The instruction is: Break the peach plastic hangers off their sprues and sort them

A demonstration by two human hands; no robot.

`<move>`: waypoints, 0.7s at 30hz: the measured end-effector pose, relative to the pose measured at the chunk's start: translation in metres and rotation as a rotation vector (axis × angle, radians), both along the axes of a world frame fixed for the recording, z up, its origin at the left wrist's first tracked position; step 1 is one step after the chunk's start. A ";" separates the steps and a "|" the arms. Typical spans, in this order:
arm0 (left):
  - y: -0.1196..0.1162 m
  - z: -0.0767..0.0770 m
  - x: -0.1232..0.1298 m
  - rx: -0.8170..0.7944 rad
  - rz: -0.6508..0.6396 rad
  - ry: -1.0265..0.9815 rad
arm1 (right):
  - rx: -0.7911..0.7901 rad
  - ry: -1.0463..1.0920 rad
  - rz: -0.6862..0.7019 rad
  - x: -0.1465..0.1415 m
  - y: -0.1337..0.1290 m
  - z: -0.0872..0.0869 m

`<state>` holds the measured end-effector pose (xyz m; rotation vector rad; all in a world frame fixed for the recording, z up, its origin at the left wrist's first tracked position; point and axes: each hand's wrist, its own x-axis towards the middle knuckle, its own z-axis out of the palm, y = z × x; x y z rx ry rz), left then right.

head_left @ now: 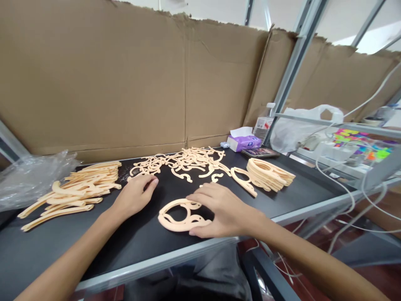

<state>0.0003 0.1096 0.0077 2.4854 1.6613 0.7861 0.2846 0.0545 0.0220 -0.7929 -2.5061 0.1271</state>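
Note:
Flat on the black tabletop near its front edge lies a peach plastic folding hanger (175, 225), its curved arms forming a loop. My right hand (221, 211) grips its right end, with the thumb in front and the fingers over the back. To the left, my left hand (136, 194) is raised a little over the table with its fingers curled in; whatever it may hold is hidden. Beyond the hands is a loose heap of small curved hanger hooks (194, 159). Left of my left hand lies a pile of long hanger arms (84, 188).
A stack of similar looped hangers (266, 173) lies at the right. Behind it are a phone (261, 152), a purple tissue pack (246, 142) and a bottle (263, 123). Clear plastic wrap (34, 175) sits at far left. Cardboard (125, 83) walls the back; cables hang right.

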 end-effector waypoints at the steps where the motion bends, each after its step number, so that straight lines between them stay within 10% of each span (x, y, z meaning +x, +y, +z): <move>1: 0.000 0.000 0.000 -0.002 0.000 0.001 | 0.008 0.029 -0.026 0.008 -0.004 -0.001; 12: 0.001 -0.001 0.003 -0.028 -0.044 0.008 | 0.239 0.120 -0.663 0.110 -0.005 -0.005; 21: -0.001 -0.001 0.004 -0.054 -0.041 0.024 | 0.499 -0.196 -1.057 0.116 0.000 -0.012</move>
